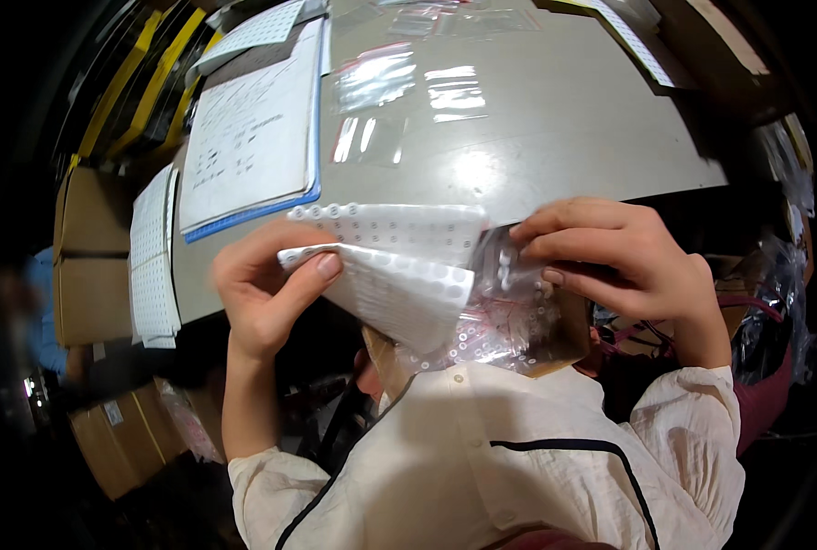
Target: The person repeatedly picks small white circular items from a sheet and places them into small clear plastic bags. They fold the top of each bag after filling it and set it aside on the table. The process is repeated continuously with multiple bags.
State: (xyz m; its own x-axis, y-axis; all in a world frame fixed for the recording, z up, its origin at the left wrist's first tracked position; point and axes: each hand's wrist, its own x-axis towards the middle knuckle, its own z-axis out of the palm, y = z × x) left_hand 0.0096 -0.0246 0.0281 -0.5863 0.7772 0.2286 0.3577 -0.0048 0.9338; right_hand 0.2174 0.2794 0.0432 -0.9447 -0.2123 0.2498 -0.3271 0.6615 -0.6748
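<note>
My left hand [275, 275] pinches white sticker sheets [385, 284] covered with rows of small round labels, thumb on top and fingers beneath. One sheet folds toward me and another stands behind it. To their right, my right hand [610, 252] has its fingers closed on the edge of a small clear plastic bag [498, 261] with a few pale spots on it. Below both hands, an open cardboard box [569, 335] rests against my lap. Inside it lie many clear bags [495, 335] with red closure lines and small round labels.
Loose clear zip bags [376, 78] lie on the grey table [564, 119]. A blue clipboard [312, 179] with written papers is at the left, beside more label sheets [154, 261] at the table edge. Cardboard boxes [97, 266] stand further left. Crumpled plastic [775, 275] hangs at the right.
</note>
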